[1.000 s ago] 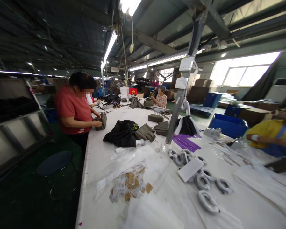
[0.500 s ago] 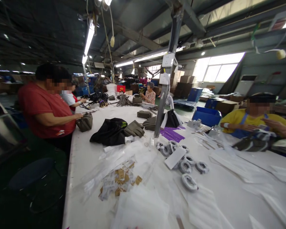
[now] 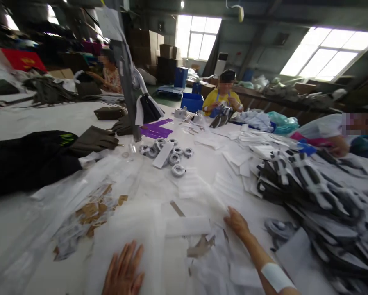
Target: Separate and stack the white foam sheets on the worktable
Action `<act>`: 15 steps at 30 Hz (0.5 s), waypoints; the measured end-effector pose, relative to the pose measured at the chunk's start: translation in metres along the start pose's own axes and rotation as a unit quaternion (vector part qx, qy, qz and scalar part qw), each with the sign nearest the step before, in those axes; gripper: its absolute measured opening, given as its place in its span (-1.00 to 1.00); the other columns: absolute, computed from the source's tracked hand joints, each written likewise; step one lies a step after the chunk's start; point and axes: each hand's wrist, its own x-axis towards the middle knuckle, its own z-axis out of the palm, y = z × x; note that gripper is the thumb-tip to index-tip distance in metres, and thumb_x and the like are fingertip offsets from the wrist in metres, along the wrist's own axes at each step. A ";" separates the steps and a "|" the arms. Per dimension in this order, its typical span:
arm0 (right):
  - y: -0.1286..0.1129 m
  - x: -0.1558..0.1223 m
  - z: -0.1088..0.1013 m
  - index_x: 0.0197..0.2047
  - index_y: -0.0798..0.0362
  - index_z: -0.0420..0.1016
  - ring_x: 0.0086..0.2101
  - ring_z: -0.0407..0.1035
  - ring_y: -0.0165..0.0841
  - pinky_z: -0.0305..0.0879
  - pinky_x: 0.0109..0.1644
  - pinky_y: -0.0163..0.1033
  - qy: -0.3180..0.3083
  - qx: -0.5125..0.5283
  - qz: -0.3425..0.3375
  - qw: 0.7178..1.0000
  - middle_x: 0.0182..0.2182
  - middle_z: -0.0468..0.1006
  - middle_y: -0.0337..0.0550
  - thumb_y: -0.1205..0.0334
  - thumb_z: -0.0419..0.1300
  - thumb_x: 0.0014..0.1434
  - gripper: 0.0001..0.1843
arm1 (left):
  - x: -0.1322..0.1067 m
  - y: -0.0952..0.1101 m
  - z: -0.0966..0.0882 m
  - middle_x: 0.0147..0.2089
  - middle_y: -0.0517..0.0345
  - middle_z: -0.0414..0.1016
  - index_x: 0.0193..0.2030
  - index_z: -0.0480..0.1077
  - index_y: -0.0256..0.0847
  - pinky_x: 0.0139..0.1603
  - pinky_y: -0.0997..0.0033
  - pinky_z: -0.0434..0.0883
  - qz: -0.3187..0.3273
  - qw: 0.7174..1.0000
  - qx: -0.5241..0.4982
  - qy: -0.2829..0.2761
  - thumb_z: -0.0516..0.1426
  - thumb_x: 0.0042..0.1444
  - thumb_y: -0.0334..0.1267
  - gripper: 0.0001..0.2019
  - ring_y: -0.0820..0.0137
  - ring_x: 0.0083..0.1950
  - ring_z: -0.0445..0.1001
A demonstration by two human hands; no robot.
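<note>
My left hand (image 3: 124, 266) lies flat with fingers stretched out on a stack of thin white foam sheets (image 3: 125, 225) at the table's near edge. My right hand (image 3: 237, 221), reaching further out, pinches the edge of a translucent white foam sheet (image 3: 213, 196), which looks blurred and lifted toward the middle of the table. Between my hands are a white strip (image 3: 187, 226) and several grey-brown scraps (image 3: 199, 247). A heap of brown hang tags (image 3: 94, 211) in clear plastic lies left of the stack.
Coiled grey-white straps (image 3: 178, 170) lie mid-table near a metal post (image 3: 127, 82). Dark straps wrapped in white (image 3: 313, 184) are heaped at right. Black fabric (image 3: 33, 159) and an olive bag (image 3: 94, 139) lie left. A co-worker in yellow (image 3: 222, 98) sits across; another leans in at right.
The view has swung to the right and down, bringing in the heap of wrapped straps. Both my hands have come into view, the right one with a foam sheet.
</note>
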 end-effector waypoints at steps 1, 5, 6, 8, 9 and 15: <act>-0.001 0.001 0.000 0.04 0.02 0.50 0.07 0.43 -0.21 0.31 0.14 -0.21 0.008 0.002 -0.004 1.000 -0.01 0.58 -0.02 0.34 0.20 0.09 -0.59 | -0.001 0.000 0.001 0.38 0.04 0.27 0.48 -0.06 -0.09 0.53 0.12 -0.20 0.000 1.000 -0.009 -0.001 0.02 0.25 -0.22 -0.34 0.27 0.50 -0.02; 0.006 0.008 -0.021 -0.04 0.07 0.51 -0.05 0.47 -0.19 0.32 0.06 -0.21 0.074 0.004 -0.011 0.997 -0.08 0.58 0.02 0.20 0.14 0.19 -0.71 | -0.003 -0.001 0.003 0.41 -0.01 0.20 0.48 -0.09 -0.09 0.52 0.07 -0.22 -0.002 1.000 -0.023 -0.011 -0.01 0.26 -0.22 -0.34 0.26 0.52 -0.10; 0.011 0.011 -0.032 -0.06 0.09 0.51 -0.06 0.46 -0.18 0.31 0.06 -0.20 0.100 0.004 -0.009 0.995 -0.09 0.57 0.06 0.16 0.12 0.22 -0.71 | -0.002 -0.001 0.003 0.41 -0.03 0.20 0.49 -0.11 -0.10 0.52 0.06 -0.23 -0.002 1.000 -0.022 -0.016 -0.01 0.26 -0.22 -0.33 0.26 0.53 -0.12; 0.021 0.021 -0.056 -0.07 0.15 0.50 -0.08 0.44 -0.14 0.31 0.04 -0.16 0.153 0.004 0.001 0.988 -0.10 0.55 0.13 0.10 0.05 0.28 -0.66 | -0.001 -0.002 0.001 0.39 -0.06 0.22 0.49 -0.13 -0.12 0.52 0.05 -0.24 0.004 0.999 -0.017 -0.027 -0.01 0.26 -0.22 -0.32 0.27 0.54 -0.16; 0.025 0.026 -0.069 -0.08 0.18 0.49 -0.09 0.43 -0.11 0.31 0.03 -0.13 0.177 0.003 0.010 0.984 -0.12 0.54 0.17 0.08 0.02 0.30 -0.62 | -0.001 -0.002 0.001 0.38 -0.07 0.23 0.49 -0.13 -0.13 0.52 0.05 -0.24 0.007 0.999 -0.014 -0.029 -0.01 0.26 -0.22 -0.32 0.26 0.54 -0.17; 0.032 0.053 -0.121 0.13 0.14 0.42 0.08 0.31 -0.07 0.24 0.17 -0.04 0.265 -0.007 -0.011 0.964 0.08 0.45 0.14 0.25 0.03 0.26 -0.60 | -0.003 -0.002 0.003 0.41 -0.03 0.21 0.49 -0.10 -0.11 0.52 0.04 -0.21 0.001 0.999 -0.012 -0.033 -0.02 0.26 -0.21 -0.33 0.23 0.52 -0.08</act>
